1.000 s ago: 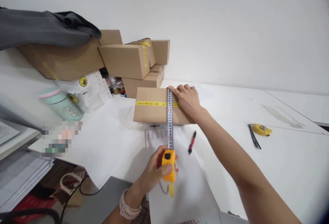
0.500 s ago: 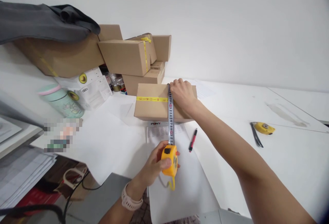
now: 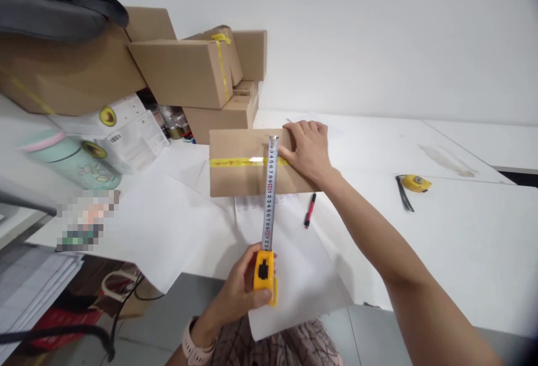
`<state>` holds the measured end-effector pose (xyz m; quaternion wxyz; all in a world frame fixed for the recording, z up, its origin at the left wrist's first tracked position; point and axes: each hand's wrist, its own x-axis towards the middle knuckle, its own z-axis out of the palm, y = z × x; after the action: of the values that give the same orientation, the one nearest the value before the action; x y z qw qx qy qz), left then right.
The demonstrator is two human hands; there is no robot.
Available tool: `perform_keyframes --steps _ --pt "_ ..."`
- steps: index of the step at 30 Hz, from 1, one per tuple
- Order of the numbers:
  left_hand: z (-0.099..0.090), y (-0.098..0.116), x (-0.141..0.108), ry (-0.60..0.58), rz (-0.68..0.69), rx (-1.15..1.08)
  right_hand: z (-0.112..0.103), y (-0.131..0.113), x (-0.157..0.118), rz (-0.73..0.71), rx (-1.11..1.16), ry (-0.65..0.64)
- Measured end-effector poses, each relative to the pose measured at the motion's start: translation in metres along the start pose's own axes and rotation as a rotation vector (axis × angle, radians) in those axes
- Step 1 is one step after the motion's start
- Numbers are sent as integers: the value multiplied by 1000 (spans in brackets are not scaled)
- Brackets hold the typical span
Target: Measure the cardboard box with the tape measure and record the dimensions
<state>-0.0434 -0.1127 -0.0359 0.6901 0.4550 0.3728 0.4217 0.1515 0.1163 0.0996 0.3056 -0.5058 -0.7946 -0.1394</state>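
My left hand grips a yellow tape measure, thumb on its lower corner. The extended blade runs away from me across the small brown cardboard box, its metal end loose near the far edge. My right hand is closed on the right end of the box, fingers over the far edge and thumb on the upper face beside the blade. Yellow printed tape crosses that face, which tilts toward me. Below the box lies a sheet of white paper, partly hanging off the desk.
A red and black pen lies right of the paper. Another yellow tape measure with a black strap sits farther right. Stacked cardboard boxes stand at the back left, near a mint-green bottle. The white desk ends close to me.
My right hand has moved right, off the blade's end and onto the box's end. The box has tipped its upper face toward me. My left hand and tape measure have shifted slightly nearer.
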Motion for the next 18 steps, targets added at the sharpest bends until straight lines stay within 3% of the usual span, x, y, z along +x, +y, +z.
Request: perform_keyframes --steps 4,7,13,15,18 --pt "-3 -3 1 -25 -25 81 6 -14 -24 -64 -13 45" --pt "-3 0 2 -54 -43 109 23 -10 -42 -47 -11 53" --pt "-3 5 2 -60 -58 121 58 1 -58 -17 88 -95" --pt "-3 6 2 -70 -51 115 52 1 -52 78 230 -91" --pt "-3 8 3 -82 -57 117 24 1 -36 263 591 -30"
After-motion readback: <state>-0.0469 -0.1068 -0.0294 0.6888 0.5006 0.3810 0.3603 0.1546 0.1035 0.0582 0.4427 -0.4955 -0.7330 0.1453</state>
